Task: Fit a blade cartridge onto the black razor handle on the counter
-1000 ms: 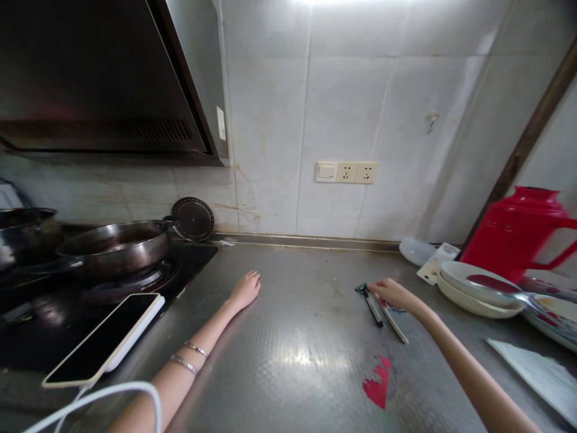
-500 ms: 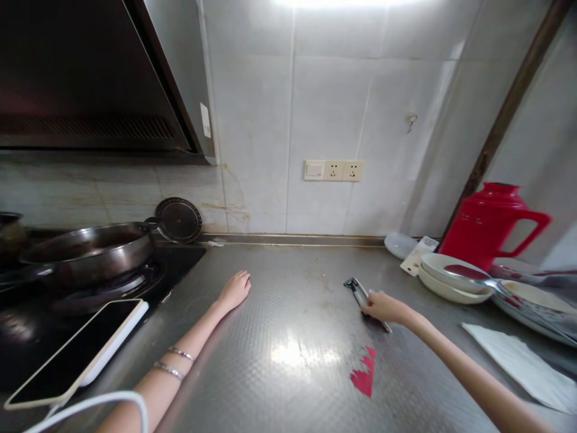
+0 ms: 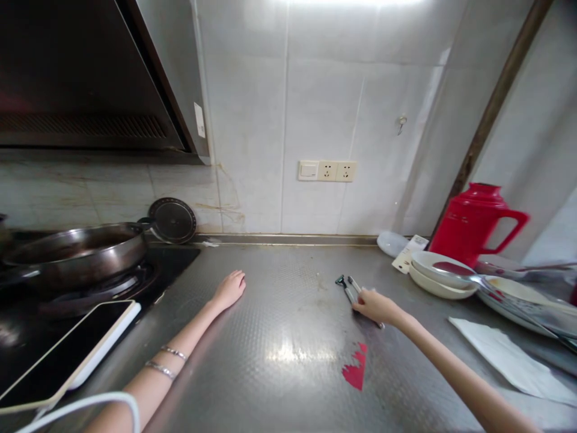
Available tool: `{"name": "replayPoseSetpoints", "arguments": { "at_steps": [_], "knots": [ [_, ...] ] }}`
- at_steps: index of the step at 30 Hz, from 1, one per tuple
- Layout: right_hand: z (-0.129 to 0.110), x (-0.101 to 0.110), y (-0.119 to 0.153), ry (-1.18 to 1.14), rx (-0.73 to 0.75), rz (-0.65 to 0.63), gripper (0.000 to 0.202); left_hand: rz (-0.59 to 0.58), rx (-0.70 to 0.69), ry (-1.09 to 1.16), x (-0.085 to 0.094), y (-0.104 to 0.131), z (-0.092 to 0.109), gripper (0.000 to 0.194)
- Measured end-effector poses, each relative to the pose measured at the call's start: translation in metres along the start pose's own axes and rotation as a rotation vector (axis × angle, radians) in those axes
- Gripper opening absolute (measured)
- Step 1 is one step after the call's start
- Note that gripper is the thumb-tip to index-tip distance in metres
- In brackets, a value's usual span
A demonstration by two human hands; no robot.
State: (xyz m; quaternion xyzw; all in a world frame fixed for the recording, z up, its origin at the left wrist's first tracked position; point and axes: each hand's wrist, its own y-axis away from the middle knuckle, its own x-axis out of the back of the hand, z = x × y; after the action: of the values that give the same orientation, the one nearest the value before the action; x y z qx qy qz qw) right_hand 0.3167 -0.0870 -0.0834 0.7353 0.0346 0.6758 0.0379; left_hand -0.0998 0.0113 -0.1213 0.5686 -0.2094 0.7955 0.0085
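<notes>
My right hand (image 3: 375,305) is closed over a razor (image 3: 348,291) with a dark green head, low over the steel counter. Beside the razor, a slim pale stick (image 3: 354,282) with a dark tip also runs under my fingers; its kind cannot be made out. The grip itself is mostly hidden by the hand. My left hand (image 3: 229,290) lies palm down on the counter with nothing in it, its fingers resting flat. Two silver bangles circle that forearm. A torn red scrap (image 3: 356,368) lies in front of my right hand.
At left, a pan (image 3: 85,252) sits on the stove, with a phone (image 3: 67,355) and its white cable nearer. Stacked bowls (image 3: 444,282), a red thermos jug (image 3: 471,225), a patterned plate (image 3: 509,310) and a white tissue (image 3: 509,355) are at right.
The view has turned slightly right. In my right hand, the slim stick now lies more nearly alongside the razor. My left hand rests in the same spot.
</notes>
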Motion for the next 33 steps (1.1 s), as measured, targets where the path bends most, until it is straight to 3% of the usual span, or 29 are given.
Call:
{"name": "replayPoseSetpoints", "arguments": {
  "at_steps": [3,6,12,15,17,21,26,33],
  "knots": [
    [-0.004,0.002,0.003,-0.042,-0.003,0.081,0.033,0.003,0.029,0.058,0.006,-0.004,0.008,0.034],
    [-0.016,0.007,0.007,-0.074,0.010,0.200,0.033,-0.004,0.058,0.150,0.011,-0.013,0.031,0.032],
    [-0.071,0.019,0.023,-0.048,0.067,0.344,0.034,-0.288,0.003,0.411,0.017,-0.030,0.115,0.026],
    [-0.101,0.022,0.033,-0.018,0.091,0.369,0.032,-0.422,0.009,0.534,0.020,-0.028,0.151,0.035],
    [-0.116,0.022,0.039,0.004,0.110,0.386,0.030,-0.450,0.018,0.615,0.021,-0.024,0.166,0.043],
    [-0.134,0.019,0.046,0.043,0.123,0.380,0.029,-0.410,0.015,0.622,0.013,-0.021,0.176,0.053],
    [-0.144,0.016,0.047,0.074,0.137,0.356,0.027,-0.297,-0.022,0.470,0.001,-0.020,0.174,0.046],
    [-0.146,0.014,0.050,0.043,0.193,0.336,0.038,-0.286,0.001,0.244,0.008,-0.023,0.157,0.034]
  ]
}}
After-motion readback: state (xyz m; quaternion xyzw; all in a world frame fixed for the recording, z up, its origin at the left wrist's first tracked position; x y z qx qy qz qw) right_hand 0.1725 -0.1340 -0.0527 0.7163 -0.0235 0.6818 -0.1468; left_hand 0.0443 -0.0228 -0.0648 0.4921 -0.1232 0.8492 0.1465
